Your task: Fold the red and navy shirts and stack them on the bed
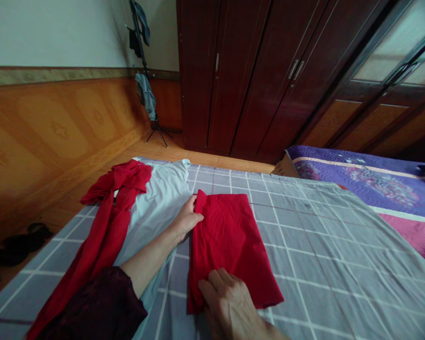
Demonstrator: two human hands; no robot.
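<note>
A folded cloth (pixel 230 236) lies on the sheet (pixel 315 245), with the left hand (pixel 188 218) at its far left corner and the right hand (pixel 226 297) at its near edge. Left of it lies a spread garment (pixel 159 189), partly under a bunched garment (pixel 108 231). Beyond the sheet stand a wardrobe (pixel 226 85) and, left of that, a coat rack (pixel 141 54); a quilt (pixel 375 177) lies far right.

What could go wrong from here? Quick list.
1. The left hand is at the far-left corner of the red cloth and the right hand is on its near part; uneven pulls might skew it or add to its wrinkles.
2. The left forearm crosses over the pale garment and might drag it.
3. The bunched red garment appears to overhang the checked sheet's left edge, so it might slide off.
</note>
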